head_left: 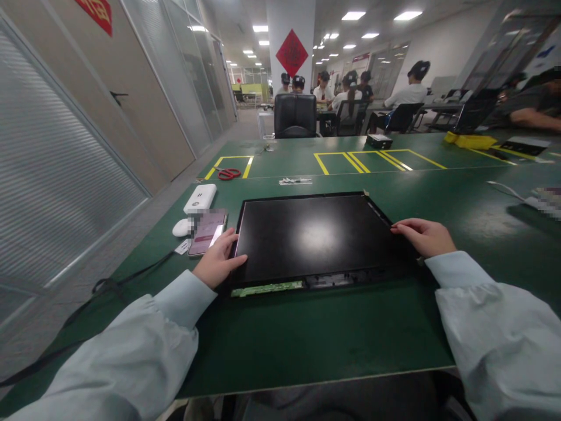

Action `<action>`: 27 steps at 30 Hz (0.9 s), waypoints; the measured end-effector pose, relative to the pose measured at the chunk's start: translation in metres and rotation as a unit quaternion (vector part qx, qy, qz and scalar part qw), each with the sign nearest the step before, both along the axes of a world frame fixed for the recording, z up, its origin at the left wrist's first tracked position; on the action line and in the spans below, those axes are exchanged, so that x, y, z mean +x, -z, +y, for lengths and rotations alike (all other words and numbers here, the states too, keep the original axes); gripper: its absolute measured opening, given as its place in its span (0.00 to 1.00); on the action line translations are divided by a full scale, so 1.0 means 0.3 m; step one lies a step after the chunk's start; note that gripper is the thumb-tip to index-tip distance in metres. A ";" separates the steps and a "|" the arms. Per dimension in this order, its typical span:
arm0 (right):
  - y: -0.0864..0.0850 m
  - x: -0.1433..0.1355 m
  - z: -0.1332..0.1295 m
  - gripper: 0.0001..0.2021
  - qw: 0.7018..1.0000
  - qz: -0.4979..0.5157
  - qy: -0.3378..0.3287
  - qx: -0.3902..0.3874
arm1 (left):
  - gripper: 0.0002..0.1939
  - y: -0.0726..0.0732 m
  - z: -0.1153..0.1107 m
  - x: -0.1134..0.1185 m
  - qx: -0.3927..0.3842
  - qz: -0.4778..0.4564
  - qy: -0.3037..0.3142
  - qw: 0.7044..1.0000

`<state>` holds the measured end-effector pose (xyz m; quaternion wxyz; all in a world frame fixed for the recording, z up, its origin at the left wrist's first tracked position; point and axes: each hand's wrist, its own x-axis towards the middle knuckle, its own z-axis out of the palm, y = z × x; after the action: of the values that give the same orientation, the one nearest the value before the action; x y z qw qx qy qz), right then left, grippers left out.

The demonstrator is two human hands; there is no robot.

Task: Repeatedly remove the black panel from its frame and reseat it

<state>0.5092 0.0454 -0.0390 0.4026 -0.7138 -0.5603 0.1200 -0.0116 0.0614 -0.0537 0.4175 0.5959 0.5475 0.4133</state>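
The screen [315,237] is lying face-up on the surface [328,336], the left hand [215,262] bracing its left edge with half-open fingers and the right hand [425,237] pinching its right edge, apparently for even support.

Bright ceiling panels [353,16] above grey flooring [179,190], black office chair [295,115], pale column [291,17], and glass partitions [201,64].

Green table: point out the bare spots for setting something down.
Bare: the strip between the black panel and the table's near edge; the patch between the right hand and the white cable. Crowded: left of the panel, with the phone and white box.
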 end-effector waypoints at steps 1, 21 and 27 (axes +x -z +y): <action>0.000 0.000 0.001 0.12 1.000 0.000 0.001 -0.001 | 0.35 0.001 0.002 -0.003 0.001 0.017 0.006 1.000; -0.004 -0.005 -0.005 0.11 1.000 -0.021 0.010 0.005 | 0.40 -0.012 -0.004 -0.004 0.042 0.180 0.027 0.982; 0.001 -0.002 -0.003 0.12 1.000 -0.020 0.014 0.009 | 0.38 -0.017 -0.015 0.000 0.081 0.201 0.038 0.976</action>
<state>0.5085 0.0445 -0.0393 0.3997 -0.7200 -0.5594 0.0950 -0.0118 0.0568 -0.0487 0.2647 0.7190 0.5619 0.3120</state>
